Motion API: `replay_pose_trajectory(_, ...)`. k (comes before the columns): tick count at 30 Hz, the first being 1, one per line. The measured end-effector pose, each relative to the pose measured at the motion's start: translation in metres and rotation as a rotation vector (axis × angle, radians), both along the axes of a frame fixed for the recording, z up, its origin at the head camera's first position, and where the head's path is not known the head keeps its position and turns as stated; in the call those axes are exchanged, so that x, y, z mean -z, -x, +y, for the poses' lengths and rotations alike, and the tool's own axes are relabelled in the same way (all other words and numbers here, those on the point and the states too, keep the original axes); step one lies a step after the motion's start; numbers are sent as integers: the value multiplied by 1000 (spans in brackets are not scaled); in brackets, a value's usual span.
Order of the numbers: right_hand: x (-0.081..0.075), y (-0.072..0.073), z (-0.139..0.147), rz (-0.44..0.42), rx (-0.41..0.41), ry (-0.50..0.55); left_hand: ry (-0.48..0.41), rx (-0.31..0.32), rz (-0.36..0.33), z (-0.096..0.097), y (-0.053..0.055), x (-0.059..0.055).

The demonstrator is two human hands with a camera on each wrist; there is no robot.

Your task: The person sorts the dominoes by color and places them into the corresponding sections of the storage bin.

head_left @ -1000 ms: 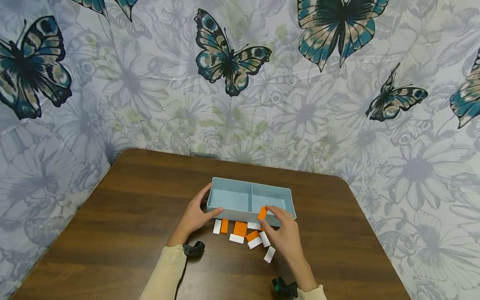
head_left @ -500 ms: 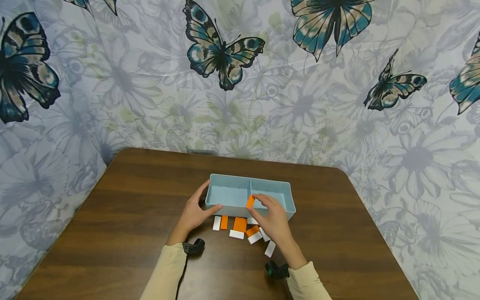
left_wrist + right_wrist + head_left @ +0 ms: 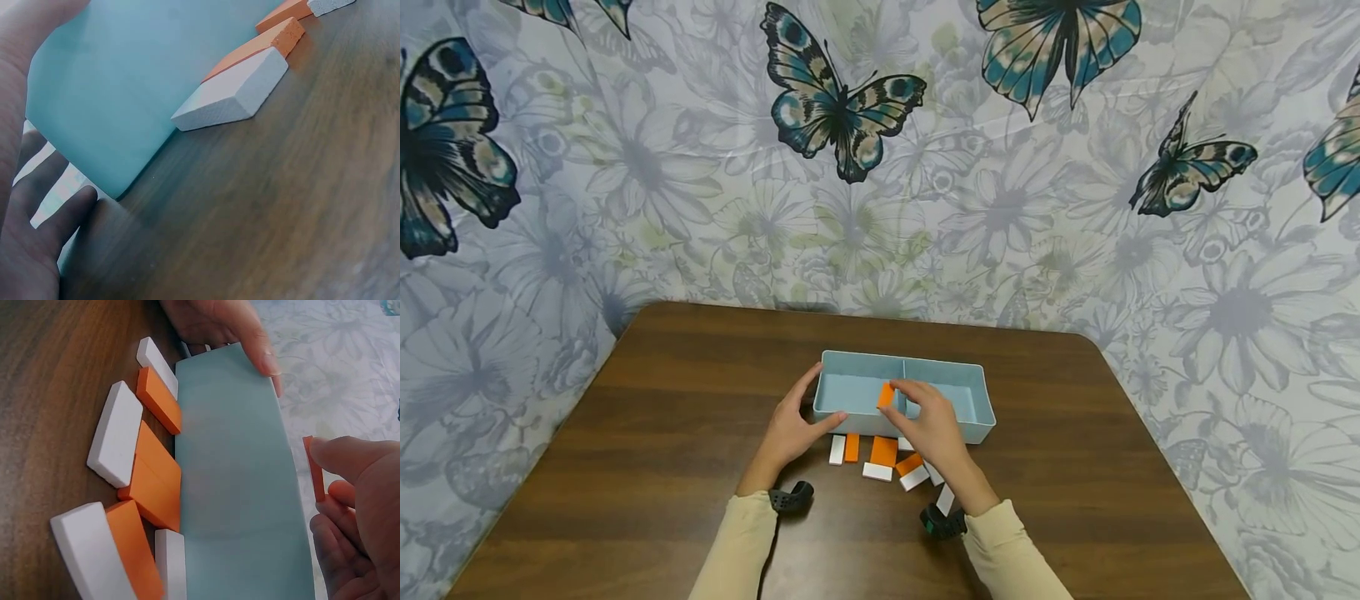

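A light blue two-compartment box (image 3: pixel 865 424) stands on the table. My left hand (image 3: pixel 788 432) holds its left end, thumb at the front rim and fingers along the left side, as the left wrist view also shows. Over the box, near the divider, my right hand (image 3: pixel 934 427) pinches an orange block (image 3: pixel 885 395) between thumb and fingers. In the right wrist view this block (image 3: pixel 317 469) is seen edge-on above the rim. Along the front wall lie several white blocks (image 3: pixel 117 434) and orange blocks (image 3: pixel 155 481), some touching each other. Both compartments look bare where visible.
The brown wooden table (image 3: pixel 700 375) spreads around the box on all sides. Behind its far edge hangs a butterfly-patterned cloth (image 3: pixel 1000 208). A single white block (image 3: pixel 945 499) lies nearest the right wrist, partly covered by the dark wrist device (image 3: pixel 942 522).
My right hand has carried the orange block leftward and up, from the box's right front wall to over the divider. My left hand stays at the box's left end.
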State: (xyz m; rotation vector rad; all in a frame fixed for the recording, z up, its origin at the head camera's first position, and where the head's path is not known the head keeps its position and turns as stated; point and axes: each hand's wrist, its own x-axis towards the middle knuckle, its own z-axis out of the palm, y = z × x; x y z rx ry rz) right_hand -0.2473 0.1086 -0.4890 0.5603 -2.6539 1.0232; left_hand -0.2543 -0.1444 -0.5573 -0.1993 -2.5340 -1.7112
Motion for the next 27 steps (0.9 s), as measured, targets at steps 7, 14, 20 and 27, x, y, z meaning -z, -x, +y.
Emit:
replay_pose_trajectory(7,-1,7,-7,1,-14,-15,12,-2,-6,0,-1,2)
replay_pose_trajectory(14,0,13,-15,-38,-32,-14,0,-2,8,0,-3,1)
replay_pose_trajectory(20,-4,18,-23,-41,-58,-20,3,-6,13,0,-3,0)
replay_pose_trajectory(27,-4,26,-32,-97,-82,-39,-5,0,22,1,-3,0)
